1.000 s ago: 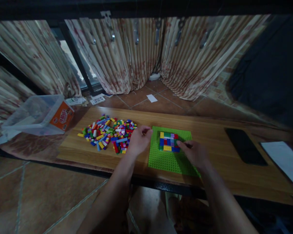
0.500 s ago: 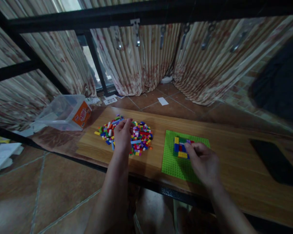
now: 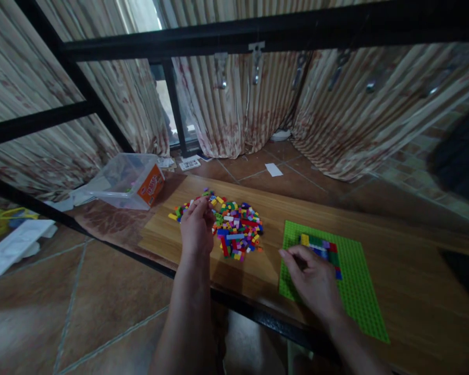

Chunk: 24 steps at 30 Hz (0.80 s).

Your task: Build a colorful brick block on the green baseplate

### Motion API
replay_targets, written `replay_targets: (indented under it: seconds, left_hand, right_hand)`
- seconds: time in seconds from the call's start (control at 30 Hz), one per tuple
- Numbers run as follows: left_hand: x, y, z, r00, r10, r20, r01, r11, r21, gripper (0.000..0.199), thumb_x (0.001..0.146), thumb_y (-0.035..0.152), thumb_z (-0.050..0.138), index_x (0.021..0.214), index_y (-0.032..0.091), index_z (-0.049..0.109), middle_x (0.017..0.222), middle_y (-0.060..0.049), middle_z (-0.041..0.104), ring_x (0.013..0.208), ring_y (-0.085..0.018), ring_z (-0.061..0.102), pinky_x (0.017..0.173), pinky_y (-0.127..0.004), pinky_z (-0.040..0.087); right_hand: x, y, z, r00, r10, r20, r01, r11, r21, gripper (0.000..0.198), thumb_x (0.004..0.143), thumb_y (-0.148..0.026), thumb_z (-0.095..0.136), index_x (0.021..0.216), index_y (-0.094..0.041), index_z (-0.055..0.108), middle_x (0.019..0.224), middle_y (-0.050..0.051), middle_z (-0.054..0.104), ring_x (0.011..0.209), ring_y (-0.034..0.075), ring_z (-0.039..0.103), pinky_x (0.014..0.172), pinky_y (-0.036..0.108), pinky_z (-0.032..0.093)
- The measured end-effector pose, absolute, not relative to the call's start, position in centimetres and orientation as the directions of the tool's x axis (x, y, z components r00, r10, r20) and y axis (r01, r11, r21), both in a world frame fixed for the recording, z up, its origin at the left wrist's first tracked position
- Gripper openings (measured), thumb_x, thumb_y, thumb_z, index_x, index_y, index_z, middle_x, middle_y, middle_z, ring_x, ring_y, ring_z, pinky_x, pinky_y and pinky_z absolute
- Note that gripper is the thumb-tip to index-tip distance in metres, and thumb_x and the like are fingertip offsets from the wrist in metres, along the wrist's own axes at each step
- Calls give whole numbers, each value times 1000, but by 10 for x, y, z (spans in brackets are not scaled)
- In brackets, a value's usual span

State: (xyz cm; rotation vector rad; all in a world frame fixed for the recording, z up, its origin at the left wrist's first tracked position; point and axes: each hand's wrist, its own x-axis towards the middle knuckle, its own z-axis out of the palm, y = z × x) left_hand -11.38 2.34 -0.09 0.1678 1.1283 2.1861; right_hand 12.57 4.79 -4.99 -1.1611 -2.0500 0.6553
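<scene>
Over the left side of a heap of small multicoloured toy bricks (image 3: pixel 234 221) is my left hand (image 3: pixel 197 224), its fingers curled in and pinched together; whatever they may hold is hidden. My right hand (image 3: pixel 315 281) hovers over the left part of a green studded baseplate (image 3: pixel 359 302), thumb and forefinger drawn together. No brick shows clearly between those fingertips. Behind that hand, on the baseplate, stands a low structure of joined bricks (image 3: pixel 332 252) in yellow, green, purple, red and blue, partly covered by the hand.
Both lie on a wooden tabletop (image 3: pixel 268 203). A clear plastic box (image 3: pixel 117 179) with an orange label stands beyond its left end. At the right edge is a dark flat object (image 3: pixel 463 276). A black metal bar (image 3: pixel 203 39) crosses above, before striped curtains (image 3: pixel 234 114).
The view has swung left, so the table's things sit further right. My right hand has moved left off the brick structure. My left hand stays over the heap, a little further left.
</scene>
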Motion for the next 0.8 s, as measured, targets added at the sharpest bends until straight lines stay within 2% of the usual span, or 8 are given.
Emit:
replay_targets:
  seconds: [0.2, 0.37, 0.6, 0.8]
  left_hand:
    - [-123, 15, 8, -730, 628, -268, -617, -439, 653, 1, 76, 10, 63, 75, 11, 62, 56, 6, 53, 42, -1, 42, 42, -12, 34]
    - [-131, 8, 14, -703, 625, -339, -680, -450, 579, 10, 84, 8, 55, 76, 11, 61, 54, 6, 52, 40, -1, 41, 43, -12, 36]
    - [-145, -1, 14, -678, 650, -344, -711, -459, 533, 15, 88, 7, 49, 76, 11, 58, 54, 6, 50, 41, -1, 41, 43, -12, 35]
    - [-157, -8, 14, -670, 656, -347, -722, -467, 511, 14, 88, 7, 49, 79, 11, 58, 56, 5, 49, 41, -2, 40, 43, -13, 35]
  right_hand:
    - [109, 47, -57, -422, 853, 308, 515, 505, -693, 26, 92, -41, 54, 80, -20, 64, 75, 1, 66, 69, 15, 61, 65, 26, 43]
    - [94, 44, -62, -454, 833, 318, 489, 531, -692, 23, 92, -38, 54, 82, -21, 64, 79, 1, 67, 72, 16, 63, 67, 27, 45]
    - [71, 39, -63, -501, 795, 341, 432, 572, -697, 15, 92, -31, 54, 86, -22, 65, 85, 2, 68, 82, 17, 64, 76, 29, 46]
    - [60, 31, -62, -650, 688, 322, 389, 666, -637, 8, 88, -27, 59, 92, -23, 65, 92, 3, 67, 90, 20, 61, 79, 32, 46]
